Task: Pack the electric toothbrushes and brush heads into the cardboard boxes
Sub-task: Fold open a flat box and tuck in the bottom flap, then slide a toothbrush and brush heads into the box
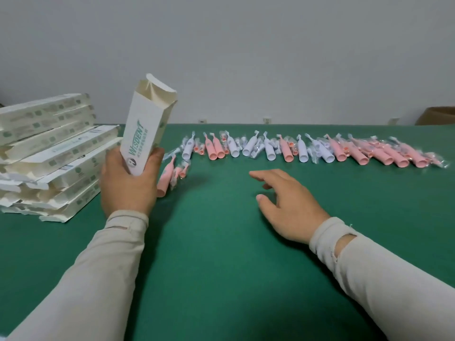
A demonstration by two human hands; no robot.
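Green cloth covers the worktop, with a plain grey wall behind. My left hand grips one box at its lower end, upright and a little tilted, its top flaps open. My right hand hovers over the cloth with relaxed fingers, holding nothing. Toothbrushes, pink and white, lie in a row at the far side, with small bagged heads between them. More boxes are stacked at the left. I judge the box light and easy to crush, so I hold its edges gently. The brushes look stiff and smooth; I would take one by its thick handle. The bags may slip.
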